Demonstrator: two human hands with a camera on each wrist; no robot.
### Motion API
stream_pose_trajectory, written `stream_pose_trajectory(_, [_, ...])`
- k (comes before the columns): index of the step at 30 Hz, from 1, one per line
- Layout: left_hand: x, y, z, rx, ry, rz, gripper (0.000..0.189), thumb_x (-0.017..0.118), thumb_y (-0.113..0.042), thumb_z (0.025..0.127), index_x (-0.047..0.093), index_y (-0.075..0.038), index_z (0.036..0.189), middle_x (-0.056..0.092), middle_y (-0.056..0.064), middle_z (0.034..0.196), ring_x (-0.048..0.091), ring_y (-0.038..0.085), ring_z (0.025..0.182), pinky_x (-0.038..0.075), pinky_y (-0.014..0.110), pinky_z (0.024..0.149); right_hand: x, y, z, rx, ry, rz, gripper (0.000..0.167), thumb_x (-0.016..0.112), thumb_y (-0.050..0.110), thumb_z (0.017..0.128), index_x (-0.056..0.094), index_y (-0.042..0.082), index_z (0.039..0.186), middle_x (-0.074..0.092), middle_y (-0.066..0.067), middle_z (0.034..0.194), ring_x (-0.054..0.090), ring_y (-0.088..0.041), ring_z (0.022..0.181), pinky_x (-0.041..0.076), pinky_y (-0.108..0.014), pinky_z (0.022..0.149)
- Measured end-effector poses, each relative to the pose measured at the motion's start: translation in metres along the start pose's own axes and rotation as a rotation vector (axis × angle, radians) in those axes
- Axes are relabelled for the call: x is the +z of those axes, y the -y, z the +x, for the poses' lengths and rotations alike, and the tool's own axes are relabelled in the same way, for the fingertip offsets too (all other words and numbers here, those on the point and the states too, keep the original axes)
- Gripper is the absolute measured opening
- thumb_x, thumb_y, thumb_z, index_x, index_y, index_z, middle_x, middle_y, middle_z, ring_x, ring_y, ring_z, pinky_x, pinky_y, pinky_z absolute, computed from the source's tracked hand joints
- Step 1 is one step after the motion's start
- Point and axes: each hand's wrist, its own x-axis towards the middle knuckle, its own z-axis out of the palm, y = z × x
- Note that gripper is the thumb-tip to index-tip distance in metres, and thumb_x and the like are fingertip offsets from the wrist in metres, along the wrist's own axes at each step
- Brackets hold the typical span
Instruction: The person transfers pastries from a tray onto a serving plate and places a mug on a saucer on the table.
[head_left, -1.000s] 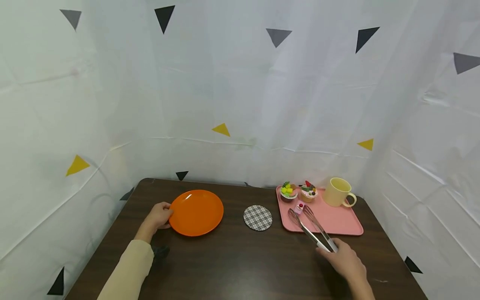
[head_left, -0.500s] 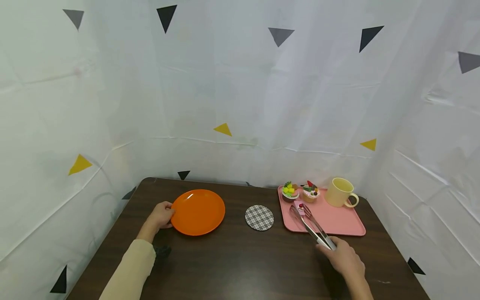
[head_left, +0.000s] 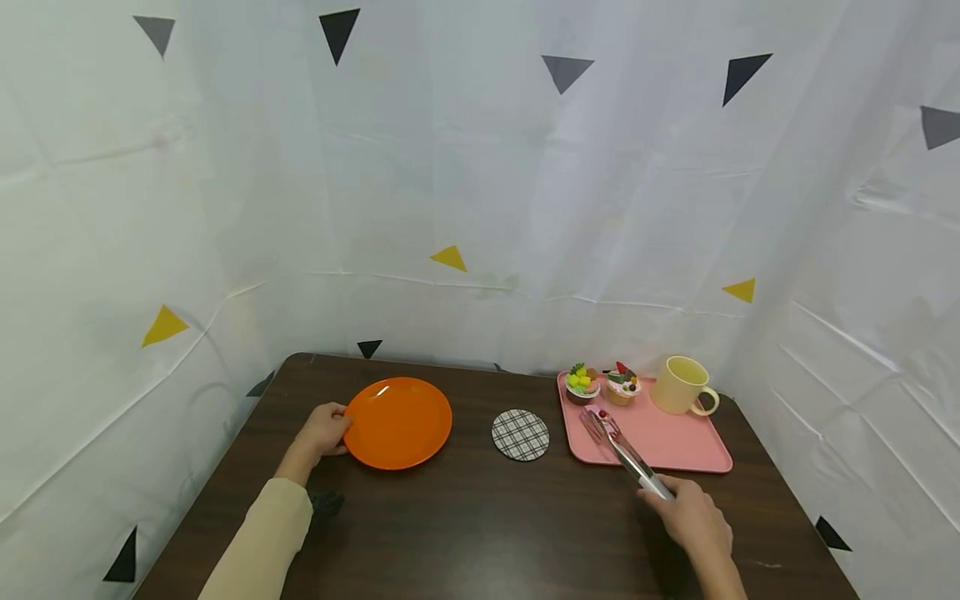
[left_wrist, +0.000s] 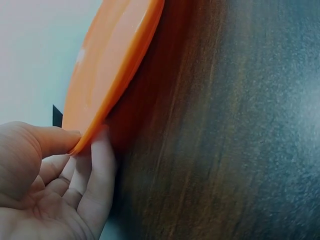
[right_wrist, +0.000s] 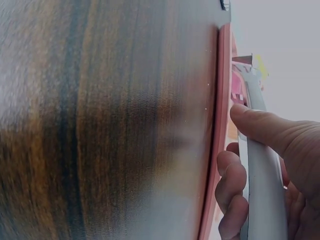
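My left hand pinches the left rim of an orange plate, thumb on top and fingers beneath, as the left wrist view shows. The plate's rim appears tilted above the tabletop there. My right hand grips metal tongs by their pale handles, fingers curled round them. The tongs' tips reach over a pink tray to a small pink cake topped with a red berry. Their heads overlap the cake, partly hiding it. In the right wrist view the tongs' handle lies beside the tray's edge.
Two toy cupcakes, one with yellow fruit and one with a strawberry, stand at the tray's back left. A yellow mug stands at its back right. A round checked coaster lies between plate and tray on the dark table.
The tongs' arms have come together around the small pink cake, and their tips shifted slightly. The left hand still holds the plate's rim. The head view has turned slightly left.
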Motion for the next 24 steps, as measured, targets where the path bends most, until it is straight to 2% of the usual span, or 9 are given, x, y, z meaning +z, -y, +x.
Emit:
stream_pose_trajectory(6, [0.0,0.004,0.002,-0.01,-0.013,-0.028,0.039,0.049,-0.017,0.115,0.052,0.006,0.146,0.062,0.024,0.133,0.068,0.024,0.102,0.066,0.034,0.083,-0.001,0.001,-0.001,-0.002,-0.003,-0.007,0.078,0.07,0.067,0.095,0.061,0.015,0.152,0.068,-0.015,0.103,0.056,-0.032,0.082,0.044,-0.047,0.064])
stream_pose_trajectory(13, [0.002,0.005,0.002,-0.001,-0.023,-0.033,0.037,0.049,-0.017,0.114,0.053,0.007,0.143,0.063,0.023,0.128,0.068,0.024,0.099,0.065,0.034,0.079,-0.003,0.004,-0.002,0.009,-0.037,0.02,0.08,0.071,0.066,0.095,0.057,0.016,0.156,0.067,-0.014,0.104,0.056,-0.029,0.08,0.041,-0.042,0.061])
stream_pose_trajectory(20, [0.003,0.006,0.0,0.01,-0.055,-0.028,0.043,0.046,-0.021,0.114,0.053,0.006,0.146,0.061,0.026,0.132,0.068,0.023,0.097,0.065,0.033,0.077,-0.008,0.015,-0.006,-0.046,-0.066,0.027,0.088,0.068,0.075,0.092,0.058,0.014,0.155,0.065,-0.014,0.099,0.056,-0.029,0.078,0.039,-0.04,0.06])
stream_pose_trajectory(24, [0.004,0.004,0.001,0.017,-0.068,-0.027,0.045,0.042,-0.025,0.114,0.054,0.005,0.145,0.06,0.026,0.133,0.067,0.024,0.096,0.064,0.033,0.076,-0.011,0.031,-0.008,-0.081,-0.068,0.034,0.085,0.068,0.076,0.092,0.062,0.016,0.152,0.064,-0.011,0.097,0.056,-0.028,0.079,0.039,-0.039,0.06])
